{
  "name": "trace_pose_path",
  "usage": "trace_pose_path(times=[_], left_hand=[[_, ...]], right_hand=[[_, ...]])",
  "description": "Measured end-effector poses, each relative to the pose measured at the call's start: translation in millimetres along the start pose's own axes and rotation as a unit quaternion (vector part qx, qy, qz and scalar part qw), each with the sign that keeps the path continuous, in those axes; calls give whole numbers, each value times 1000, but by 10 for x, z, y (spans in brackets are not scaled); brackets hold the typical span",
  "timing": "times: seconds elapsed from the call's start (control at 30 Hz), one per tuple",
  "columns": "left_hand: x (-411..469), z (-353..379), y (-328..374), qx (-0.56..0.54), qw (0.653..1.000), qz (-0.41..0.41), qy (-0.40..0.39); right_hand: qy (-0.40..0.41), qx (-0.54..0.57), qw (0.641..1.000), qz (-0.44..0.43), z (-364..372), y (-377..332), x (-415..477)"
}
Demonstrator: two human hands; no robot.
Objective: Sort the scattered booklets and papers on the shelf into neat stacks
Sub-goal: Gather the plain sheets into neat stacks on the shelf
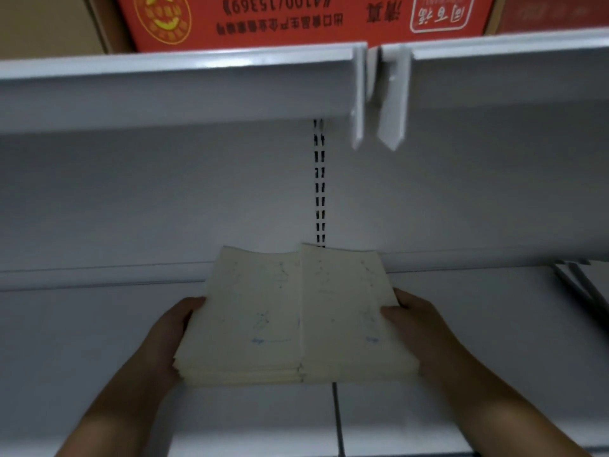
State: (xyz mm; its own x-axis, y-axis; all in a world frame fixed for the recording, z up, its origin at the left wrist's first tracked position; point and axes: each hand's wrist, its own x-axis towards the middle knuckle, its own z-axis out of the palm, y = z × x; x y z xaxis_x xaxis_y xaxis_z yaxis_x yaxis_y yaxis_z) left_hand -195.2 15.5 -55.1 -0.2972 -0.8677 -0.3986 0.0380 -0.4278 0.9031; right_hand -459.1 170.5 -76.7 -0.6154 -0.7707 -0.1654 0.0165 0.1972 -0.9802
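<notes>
A: How's the light?
B: Dim, flat and greyish. The upper shelf (181,90) shades the back panel (164,199) beneath it.
A: Sharp?
B: Soft all over. Print on the paper stacks (296,311) is smeared, perhaps motion blur, and shelf edges bow toward the corners.

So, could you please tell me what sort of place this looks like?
Probably a shop or stockroom: white metal shelves with a slotted upright behind, and a red printed carton stored on the shelf above.
</notes>
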Motion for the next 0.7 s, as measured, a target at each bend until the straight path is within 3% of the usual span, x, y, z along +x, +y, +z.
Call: trace_pose_path(times=[0.27,0.37,0.43,0.5,0.53,0.6,0.7], left_hand=[[-18,-25,36,16,1000,-4,-19],[10,-28,177,90,990,81,67],[-86,81,325,182,953,195,142],[-272,382,377,276,921,268,63],[-337,581,345,331,904,270,3],[-375,963,170,486,831,252,-100],[-350,1307,-107,611,756,194,-131]], right_hand=[[-3,-39,999,18,-20,-16,6],[-18,-71,997,5,-89,-25,11],[-14,-81,997,-1,-88,-14,-3],[-6,-67,998,1,-78,14,-17],[-8,-57,998,-1,-79,29,-20],[-17,-38,999,-3,-88,35,-35],[-35,-27,999,-14,-126,59,-41]])
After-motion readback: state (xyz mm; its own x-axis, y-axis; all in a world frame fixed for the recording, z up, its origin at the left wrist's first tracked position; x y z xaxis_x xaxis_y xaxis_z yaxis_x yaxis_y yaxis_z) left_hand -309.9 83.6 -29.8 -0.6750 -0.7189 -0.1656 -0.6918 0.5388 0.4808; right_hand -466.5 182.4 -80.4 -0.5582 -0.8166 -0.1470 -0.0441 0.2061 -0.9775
